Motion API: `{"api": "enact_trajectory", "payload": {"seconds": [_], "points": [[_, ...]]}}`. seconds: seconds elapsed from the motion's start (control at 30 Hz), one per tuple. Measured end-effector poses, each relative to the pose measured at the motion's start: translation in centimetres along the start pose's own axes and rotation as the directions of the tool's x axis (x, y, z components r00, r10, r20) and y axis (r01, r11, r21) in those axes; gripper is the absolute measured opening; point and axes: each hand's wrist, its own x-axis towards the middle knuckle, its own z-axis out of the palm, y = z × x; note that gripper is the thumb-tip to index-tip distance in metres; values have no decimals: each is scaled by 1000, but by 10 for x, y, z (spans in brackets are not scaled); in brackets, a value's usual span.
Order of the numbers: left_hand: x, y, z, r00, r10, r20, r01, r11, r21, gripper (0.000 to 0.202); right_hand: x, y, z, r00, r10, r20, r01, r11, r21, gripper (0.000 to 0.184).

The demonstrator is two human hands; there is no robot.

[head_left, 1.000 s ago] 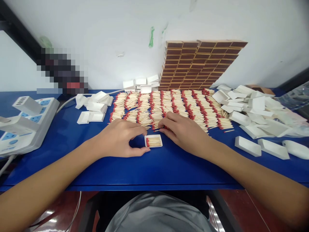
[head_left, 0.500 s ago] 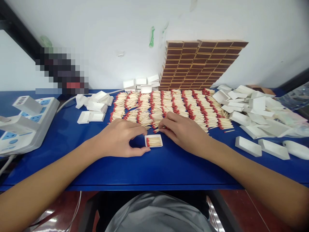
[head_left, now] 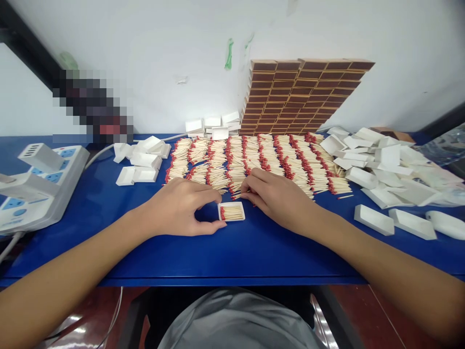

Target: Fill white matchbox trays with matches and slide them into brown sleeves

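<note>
Pinching small white tray (head_left: 231, 213) edge w/ thumb + index, left hand (head_left: 179, 206) lies on table (head_left: 254, 252); right hand (head_left: 278, 196) fingers (head_left: 250, 186) nip loose matches (head_left: 238, 195) at pile (head_left: 290, 160) edge.

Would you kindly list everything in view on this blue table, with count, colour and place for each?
small white cardboard tray filled with matches: one, white, near mid-table, between the hands
red-tipped wooden matches: many, pale with red heads, rows across mid-table
empty white cardboard trays: many, white, heaped at right; fewer left of and behind the rows
brown matchbox sleeves: many, brown, stacked against the wall
white plastic power strip: one, white with blue sockets, far left
blue table: one, blue, under everything
left hand: one, thumb and forefinger at the filled tray's left end
right hand: one, pinching matches at the rows' near edge
</note>
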Motion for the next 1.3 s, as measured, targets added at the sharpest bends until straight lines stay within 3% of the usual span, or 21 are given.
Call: {"api": "enact_trajectory", "payload": {"seconds": [0.4,0.77,1.0,1.3], "points": [[1,-1,1,999,28,-19,-28,1000,-5,26,-1,1,2,994,-108,-20,108,994,17,18],[0,0,1,1000,17,-4,-17,1000,-17,26,-1,6,-1,996,-92,-1,92,994,55,10],[1,-1,2,999,31,-23,-31,1000,-3,26,0,6,5,982,-186,-30,185,982,-42,25],[0,-1,1,999,31,-18,-31,1000,1,27,1,4,3,979,-197,-50,190,974,-123,23]]}}
